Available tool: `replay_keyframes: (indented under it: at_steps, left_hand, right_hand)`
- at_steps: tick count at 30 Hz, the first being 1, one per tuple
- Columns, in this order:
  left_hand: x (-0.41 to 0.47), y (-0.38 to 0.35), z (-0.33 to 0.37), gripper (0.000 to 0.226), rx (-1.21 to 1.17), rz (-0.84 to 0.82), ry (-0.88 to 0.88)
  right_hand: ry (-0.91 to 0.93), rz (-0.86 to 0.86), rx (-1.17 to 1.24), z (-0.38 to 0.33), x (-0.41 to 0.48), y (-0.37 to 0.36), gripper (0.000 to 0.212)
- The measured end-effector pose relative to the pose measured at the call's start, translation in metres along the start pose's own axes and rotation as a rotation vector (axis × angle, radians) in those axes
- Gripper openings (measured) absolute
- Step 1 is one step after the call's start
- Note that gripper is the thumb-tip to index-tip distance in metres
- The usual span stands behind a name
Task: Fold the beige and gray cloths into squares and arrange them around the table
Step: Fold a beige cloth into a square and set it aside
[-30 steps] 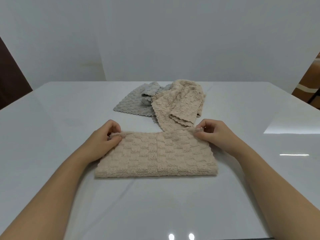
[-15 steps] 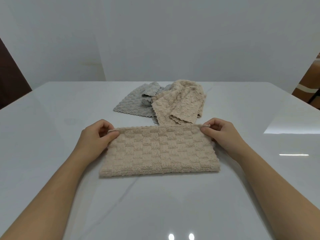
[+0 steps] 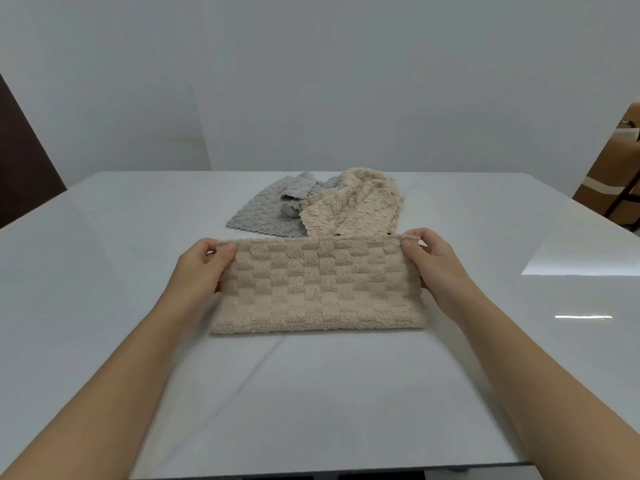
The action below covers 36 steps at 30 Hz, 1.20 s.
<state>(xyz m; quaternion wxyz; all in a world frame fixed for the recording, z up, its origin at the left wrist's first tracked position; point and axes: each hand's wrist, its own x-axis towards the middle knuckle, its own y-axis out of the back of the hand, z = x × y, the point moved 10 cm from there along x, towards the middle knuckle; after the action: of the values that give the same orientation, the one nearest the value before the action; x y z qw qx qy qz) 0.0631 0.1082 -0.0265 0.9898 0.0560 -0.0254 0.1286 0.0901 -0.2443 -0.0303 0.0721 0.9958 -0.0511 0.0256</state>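
A beige checker-textured fleece cloth (image 3: 318, 289), folded into a long band, lies at the middle of the white glossy desk (image 3: 104, 271). The left hand (image 3: 204, 268) pinches its far left corner and the right hand (image 3: 433, 263) pinches its far right corner, lifting that edge. Toward the far edge lie a crumpled beige cloth (image 3: 353, 206) and a gray scalloped cloth (image 3: 266, 213), touching.
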Motion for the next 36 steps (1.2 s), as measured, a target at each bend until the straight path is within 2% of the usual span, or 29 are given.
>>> replay_keyframes:
  at_steps: [4,8,11,13,16,18,20,22,25,27,29,32,36]
  left_hand:
    - [-0.024,0.010,0.022,0.017,0.230,0.153,-0.125]
    - [-0.033,0.018,0.029,0.022,0.453,0.169,-0.107]
    - [-0.036,0.005,0.016,0.025,0.829,0.162,-0.086]
    - [-0.038,-0.010,0.008,0.025,1.101,0.183,-0.149]
    - [-0.039,-0.027,0.010,0.017,1.288,0.222,-0.299]
    - [-0.037,-0.032,0.016,0.038,1.373,0.222,-0.399]
    - [-0.043,-0.045,0.032,0.052,1.349,0.217,-0.552]
    - [-0.056,-0.075,0.039,0.046,1.255,0.053,-0.602]
    - [-0.073,-0.122,0.013,0.052,1.148,-0.298,-0.449]
    - [-0.079,-0.134,-0.012,0.055,1.198,-0.433,-0.362]
    - [-0.077,-0.131,-0.024,0.056,1.245,-0.449,-0.328]
    - [-0.077,-0.123,-0.026,0.058,1.247,-0.435,-0.303]
    - [-0.070,-0.105,-0.028,0.059,1.295,-0.379,-0.234]
  right_hand:
    - [0.146,0.135,-0.154,-0.029,-0.027,0.011,0.009]
    - [0.090,0.098,-0.310,-0.037,-0.045,0.019,0.012]
    - [0.031,0.089,-0.616,-0.019,-0.040,0.014,0.017]
    - [0.045,0.111,-0.864,-0.005,-0.036,0.006,0.020]
    - [0.116,0.193,-1.178,0.000,-0.037,-0.005,0.021]
    - [0.201,0.253,-1.268,-0.013,-0.042,-0.009,0.025]
    - [0.364,0.287,-1.264,-0.035,-0.050,-0.020,0.039]
    - [0.432,0.123,-1.185,-0.044,-0.061,-0.046,0.045]
    - [0.322,-0.281,-1.205,-0.013,-0.080,-0.094,0.058]
    - [0.254,-0.367,-1.278,0.011,-0.082,-0.104,0.060]
    - [0.200,-0.331,-1.320,0.022,-0.076,-0.097,0.061]
    - [0.134,-0.181,-1.381,0.021,-0.063,-0.065,0.061]
    - [-0.067,-0.079,-1.413,0.029,-0.046,-0.007,0.059]
